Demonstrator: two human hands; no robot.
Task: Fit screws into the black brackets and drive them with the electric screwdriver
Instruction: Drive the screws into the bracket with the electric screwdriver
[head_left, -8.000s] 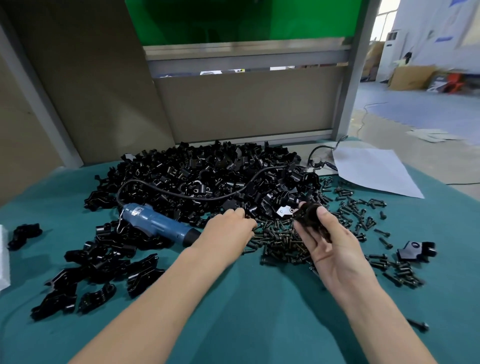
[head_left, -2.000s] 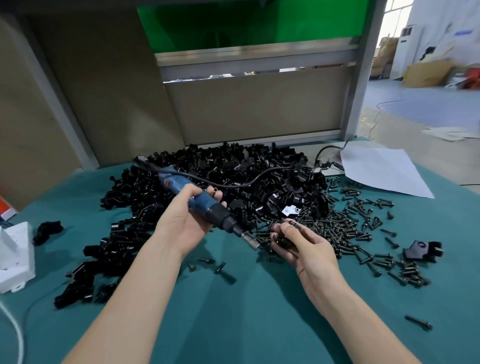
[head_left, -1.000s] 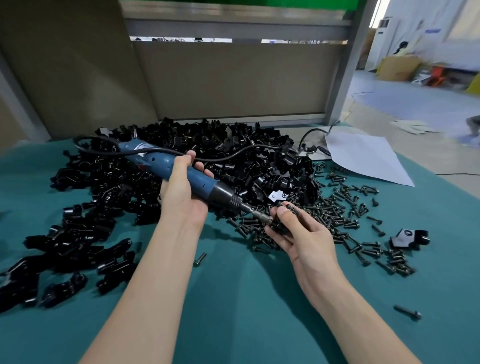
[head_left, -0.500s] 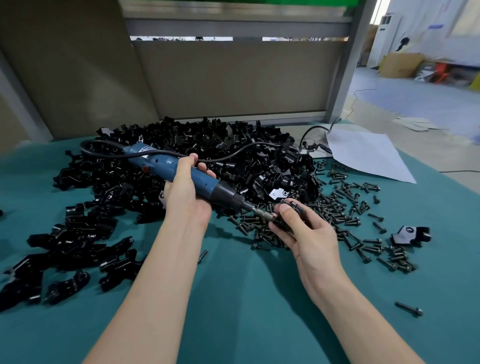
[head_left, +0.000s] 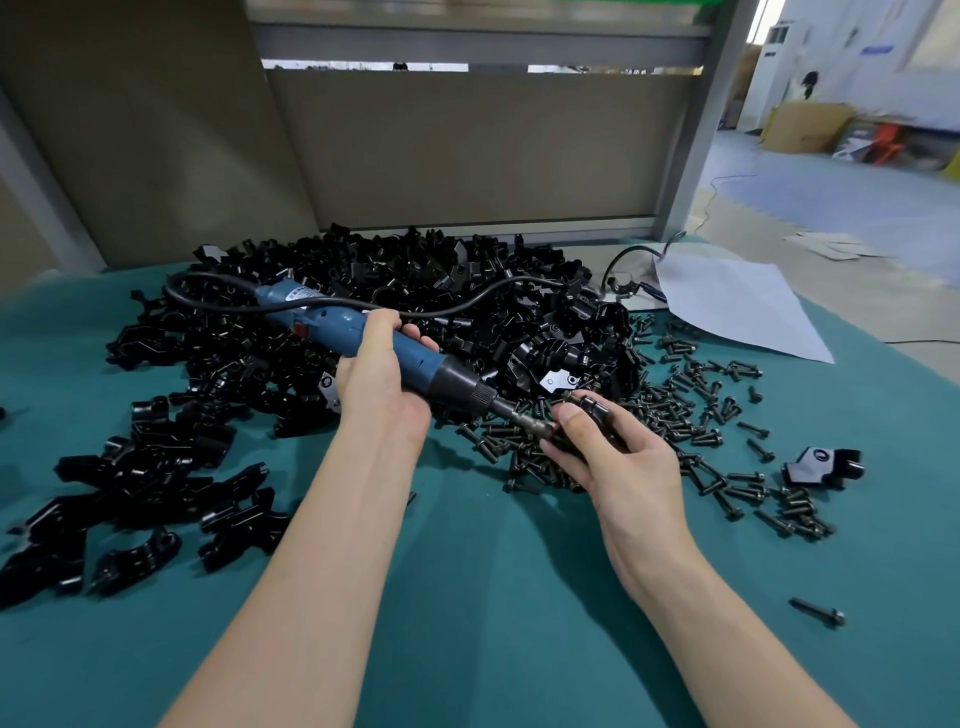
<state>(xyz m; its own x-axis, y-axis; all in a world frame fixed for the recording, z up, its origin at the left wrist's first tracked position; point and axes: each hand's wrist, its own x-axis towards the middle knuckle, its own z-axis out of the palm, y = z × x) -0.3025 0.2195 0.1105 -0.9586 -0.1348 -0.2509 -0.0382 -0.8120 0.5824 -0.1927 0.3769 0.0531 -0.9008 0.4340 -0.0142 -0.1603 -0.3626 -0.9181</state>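
My left hand (head_left: 382, 387) grips the blue electric screwdriver (head_left: 332, 322) around its barrel, the tool slanting down to the right. Its metal bit (head_left: 527, 422) meets a small black bracket (head_left: 595, 408) that my right hand (head_left: 610, 457) holds between thumb and fingers just above the table. The bracket is mostly hidden by my fingers, and the screw in it cannot be made out. A large heap of black brackets (head_left: 415, 301) lies behind my hands. Loose black screws (head_left: 685, 410) are scattered to the right of the bracket.
The green table cover (head_left: 493, 597) is bare in front of me. More black brackets (head_left: 140, 483) lie at the left, and a single bracket (head_left: 823, 465) sits at the right. A white sheet (head_left: 737, 306) lies at back right. The screwdriver's black cord (head_left: 467, 304) loops over the heap. One screw (head_left: 818, 613) lies apart.
My left hand picked the screwdriver up from the heap and brought its bit against the bracket in my right hand. Over the last half second both hands have stayed almost still.
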